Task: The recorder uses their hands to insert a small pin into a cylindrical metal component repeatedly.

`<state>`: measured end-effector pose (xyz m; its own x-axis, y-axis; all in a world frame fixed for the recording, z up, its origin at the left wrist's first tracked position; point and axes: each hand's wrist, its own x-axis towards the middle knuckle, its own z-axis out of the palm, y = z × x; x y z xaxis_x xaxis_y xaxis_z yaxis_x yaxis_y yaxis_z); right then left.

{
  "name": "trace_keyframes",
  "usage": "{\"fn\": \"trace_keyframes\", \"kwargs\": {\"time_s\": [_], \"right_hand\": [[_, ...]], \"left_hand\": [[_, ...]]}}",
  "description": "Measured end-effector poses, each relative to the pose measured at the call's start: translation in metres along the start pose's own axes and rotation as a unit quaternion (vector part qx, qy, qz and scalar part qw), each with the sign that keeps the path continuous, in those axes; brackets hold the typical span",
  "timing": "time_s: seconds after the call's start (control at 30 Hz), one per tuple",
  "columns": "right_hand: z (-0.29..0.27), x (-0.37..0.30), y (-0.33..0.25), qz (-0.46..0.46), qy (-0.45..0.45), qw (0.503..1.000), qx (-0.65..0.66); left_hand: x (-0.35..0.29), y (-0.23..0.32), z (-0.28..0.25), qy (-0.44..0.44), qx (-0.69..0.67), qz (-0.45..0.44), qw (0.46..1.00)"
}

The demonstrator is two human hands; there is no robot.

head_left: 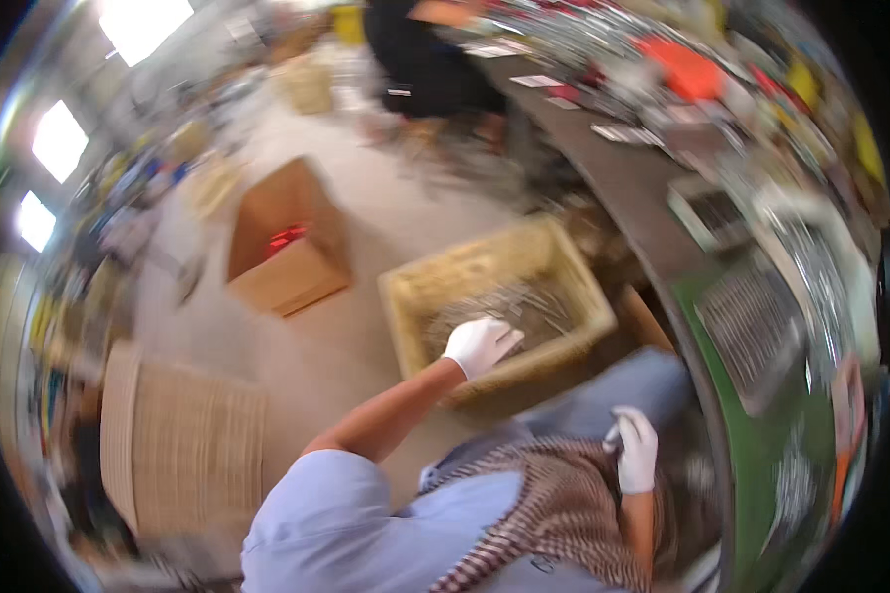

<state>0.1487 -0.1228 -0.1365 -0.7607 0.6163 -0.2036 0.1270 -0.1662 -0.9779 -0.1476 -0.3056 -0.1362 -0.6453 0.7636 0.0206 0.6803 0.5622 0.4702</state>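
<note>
My left hand (480, 347), in a white glove, reaches over the near side of a yellow plastic crate (402, 296). Its fingers lie close together and are smeared by motion, so whether they hold anything is unclear. Inside the crate lies a heap of thin, silvery metal pieces (514, 304), just beyond my fingertips. My right hand (636, 451), also gloved in white, hovers by my lap beside the checked apron (564, 494). Its fingers are curled; something small and dark may show between them, too blurred to name.
A cardboard box (297, 272) with red items stands left of the crate. Stacked flat cardboard (183, 445) sits nearer left. At my right runs a workbench (653, 232) with a green surface (727, 366), a grey tray (752, 326) and metal parts. A person in dark clothing (420, 64) is farther off.
</note>
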Motion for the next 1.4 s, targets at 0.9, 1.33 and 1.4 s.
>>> {"fn": "trace_keyframes", "kwargs": {"time_s": [0.9,1.33,1.4], "right_hand": [[-0.068,-0.171,-0.044,0.065,0.371,0.925,0.040],[-0.207,-0.151,-0.076,0.024,0.640,0.572,-0.512],[-0.208,-0.150,-0.074,0.013,0.643,0.570,-0.511]], "left_hand": [[0.101,0.108,0.017,-0.071,0.323,0.330,0.884],[0.077,0.292,-0.029,-0.055,0.023,0.528,0.847],[0.077,0.328,-0.001,-0.050,0.022,0.620,0.783]]}}
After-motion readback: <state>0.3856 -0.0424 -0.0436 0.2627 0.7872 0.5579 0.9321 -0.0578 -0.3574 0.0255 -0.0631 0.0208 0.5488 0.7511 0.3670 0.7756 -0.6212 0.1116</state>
